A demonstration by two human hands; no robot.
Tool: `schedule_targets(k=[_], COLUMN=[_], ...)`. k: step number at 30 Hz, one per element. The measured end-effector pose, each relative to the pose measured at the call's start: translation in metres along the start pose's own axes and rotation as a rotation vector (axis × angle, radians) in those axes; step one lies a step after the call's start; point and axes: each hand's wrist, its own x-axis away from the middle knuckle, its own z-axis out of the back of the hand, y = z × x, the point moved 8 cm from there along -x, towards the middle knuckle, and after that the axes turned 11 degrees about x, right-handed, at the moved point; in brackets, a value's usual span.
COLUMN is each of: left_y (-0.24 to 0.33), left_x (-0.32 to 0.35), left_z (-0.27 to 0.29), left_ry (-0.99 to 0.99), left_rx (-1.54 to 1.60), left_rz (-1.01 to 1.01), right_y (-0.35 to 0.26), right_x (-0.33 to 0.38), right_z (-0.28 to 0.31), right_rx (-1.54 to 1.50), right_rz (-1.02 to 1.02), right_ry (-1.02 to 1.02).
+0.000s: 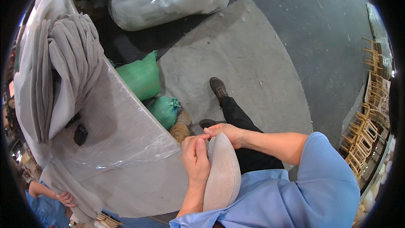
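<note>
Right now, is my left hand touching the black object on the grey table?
Apart. The head view shows a wide stretch of grey table between the left hand and the black object.

The right hand holds a grey cushion at its top, the left hand meeting it there. Folded fabric heaps toward the table's far-left corner, green sacks beside its right edge.

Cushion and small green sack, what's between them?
Between the cushion and the small green sack, the head view shows the left hand and, farther off, a tan bundle.
</note>
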Motion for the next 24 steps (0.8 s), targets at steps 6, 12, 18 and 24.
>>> schedule_targets(k=[6, 12, 18, 24], left_y=[0.010, 0.016, 0.015, 0.008], left_x=[-0.001, -0.004, -0.006, -0.007], left_z=[0.002, 0.004, -0.001, -0.021], left_ry=[-0.028, -0.031, -0.091, -0.287], left_rx=[-0.012, 0.046, 0.123, 0.215], left_rz=[-0.074, -0.138, -0.192, -0.122], right_y=[0.002, -0.006, 0.002, 0.012], right_x=[-0.009, -0.008, -0.011, -0.019], right_z=[-0.004, -0.008, 0.005, 0.014], right_rx=[0.100, 0.180, 0.210, 0.142], right_rz=[-0.045, -0.069, -0.068, -0.055], right_ry=[-0.078, -0.056, 0.052, 0.069])
